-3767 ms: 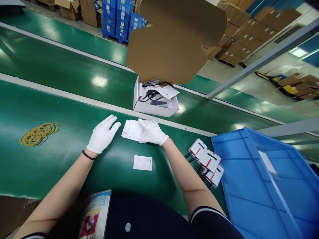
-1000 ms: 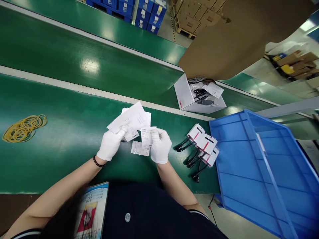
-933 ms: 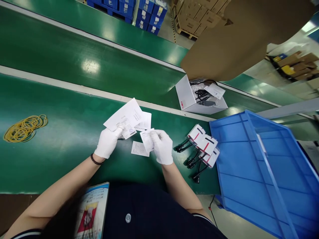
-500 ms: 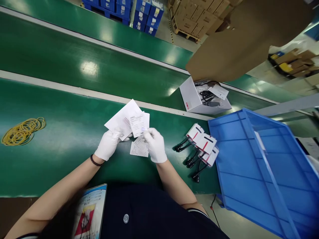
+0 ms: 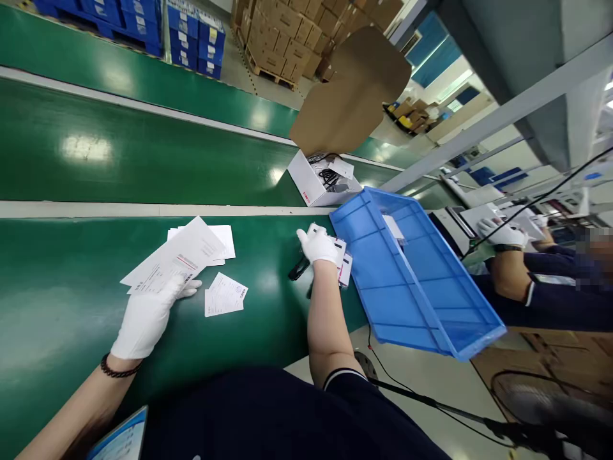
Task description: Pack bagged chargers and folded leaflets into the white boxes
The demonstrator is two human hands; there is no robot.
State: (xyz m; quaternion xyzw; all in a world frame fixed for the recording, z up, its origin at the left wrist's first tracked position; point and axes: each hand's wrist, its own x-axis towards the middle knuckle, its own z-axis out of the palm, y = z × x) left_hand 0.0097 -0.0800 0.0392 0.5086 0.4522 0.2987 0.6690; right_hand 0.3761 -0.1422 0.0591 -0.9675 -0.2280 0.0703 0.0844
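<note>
My left hand (image 5: 148,314), in a white glove, pinches a fan of white paper sheets (image 5: 178,254) just above the green table (image 5: 71,287). A small printed slip (image 5: 224,294) lies on the table beside that hand. My right hand (image 5: 318,245), also gloved, reaches right and closes on the small white packets with red and black marks (image 5: 341,255), whose black cables (image 5: 298,269) trail to the left. The fingers curl over the top packet.
A tilted blue plastic crate (image 5: 407,281) stands right of the packets. An open white box (image 5: 313,185) with cables and a brown cardboard flap rides the far belt (image 5: 143,160). Another person's gloved hand (image 5: 500,233) works at the right. Stacked cartons stand behind.
My right hand left the paper sheets and moved right onto the packets. The left hand keeps the sheets. The view swung right, bringing another person into sight.
</note>
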